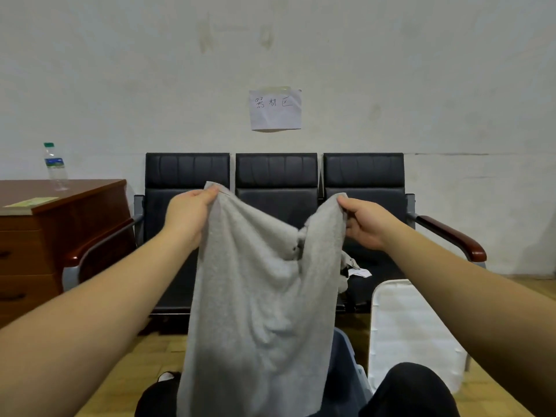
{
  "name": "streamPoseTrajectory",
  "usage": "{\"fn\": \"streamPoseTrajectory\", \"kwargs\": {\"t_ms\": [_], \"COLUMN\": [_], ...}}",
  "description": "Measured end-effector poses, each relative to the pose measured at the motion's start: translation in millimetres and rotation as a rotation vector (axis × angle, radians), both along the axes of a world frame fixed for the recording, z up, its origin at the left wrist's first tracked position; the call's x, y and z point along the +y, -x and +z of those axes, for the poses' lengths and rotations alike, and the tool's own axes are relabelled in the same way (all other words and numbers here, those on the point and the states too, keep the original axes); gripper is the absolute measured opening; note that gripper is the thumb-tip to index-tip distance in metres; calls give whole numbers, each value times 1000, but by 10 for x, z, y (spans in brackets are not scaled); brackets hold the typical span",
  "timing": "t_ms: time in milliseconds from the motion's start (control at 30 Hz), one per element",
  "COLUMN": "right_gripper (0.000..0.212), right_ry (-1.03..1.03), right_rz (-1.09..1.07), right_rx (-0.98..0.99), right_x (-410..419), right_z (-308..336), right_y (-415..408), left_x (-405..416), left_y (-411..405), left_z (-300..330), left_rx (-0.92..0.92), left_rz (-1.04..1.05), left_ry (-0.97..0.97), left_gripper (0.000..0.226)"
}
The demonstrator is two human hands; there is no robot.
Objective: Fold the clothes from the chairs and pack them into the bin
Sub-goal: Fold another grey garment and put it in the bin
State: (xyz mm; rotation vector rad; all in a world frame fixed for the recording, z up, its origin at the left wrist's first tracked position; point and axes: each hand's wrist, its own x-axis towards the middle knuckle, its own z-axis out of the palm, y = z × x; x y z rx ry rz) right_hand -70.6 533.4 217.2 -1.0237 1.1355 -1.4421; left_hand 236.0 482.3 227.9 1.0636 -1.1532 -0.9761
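A light grey garment (258, 296) hangs in the air in front of me, held up by two upper corners. My left hand (189, 218) pinches its left corner and my right hand (365, 222) pinches its right corner. The cloth sags between the hands and drapes down over the blue-grey bin (349, 365) between my knees, hiding most of it. Behind the garment stands a row of three black chairs (276, 179) against the wall. A small piece of light cloth with a white tag (356, 267) lies on the right seat.
A white bin lid (412, 332) leans beside the bin on the right. A brown wooden cabinet (51, 233) stands at the left with a plastic water bottle (55, 167) on top. A paper note (275, 109) is taped to the wall. The floor is wooden.
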Motion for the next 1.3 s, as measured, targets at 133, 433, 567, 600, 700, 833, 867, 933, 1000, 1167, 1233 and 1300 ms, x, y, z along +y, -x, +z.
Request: {"fn": "streamPoseTrajectory", "kwargs": {"t_ms": [133, 433, 567, 600, 700, 833, 867, 933, 1000, 1167, 1233, 1300], "right_gripper": [28, 34, 32, 31, 22, 14, 14, 17, 24, 31, 29, 29], "right_ry": [-23, -25, -61, -69, -99, -170, -191, -221, -221, -215, -179, -149], "right_rz": [-109, -318, -346, -356, -381, -393, -381, -317, -242, -118, -49, 10], "right_rx": [48, 194, 260, 261, 258, 185, 147, 97, 70, 49, 92, 222], "right_x": [25, 1, -12, -18, -10, -11, -16, -36, -26, 22, 35, 53], "right_z": [-56, -101, -110, -111, -94, -76, -78, -87, -88, -65, -48, -40], "right_y": [213, 542, 547, 542, 525, 552, 568, 614, 643, 685, 703, 707], "left_x": [-200, -302, -297, -277, -295, -354, -356, -305, -292, -314, -305, -299], "left_y": [-330, -798, -793, -789, -805, -838, -829, -818, -845, -903, -900, -903], "left_z": [121, 256, 230, 217, 182, 194, 190, 191, 192, 184, 176, 171], "left_rx": [34, -57, -181, -221, -290, -172, -111, -36, -28, -89, -126, -133], "left_rz": [100, 172, 186, 189, 206, 167, 116, 13, -72, -127, -150, -206], "left_ry": [-107, -122, -72, -52, -54, -189, -224, -304, -343, -290, -253, -228], "left_gripper": [39, 37, 38, 35, 27, 24, 24, 16, 18, 29, 28, 27]}}
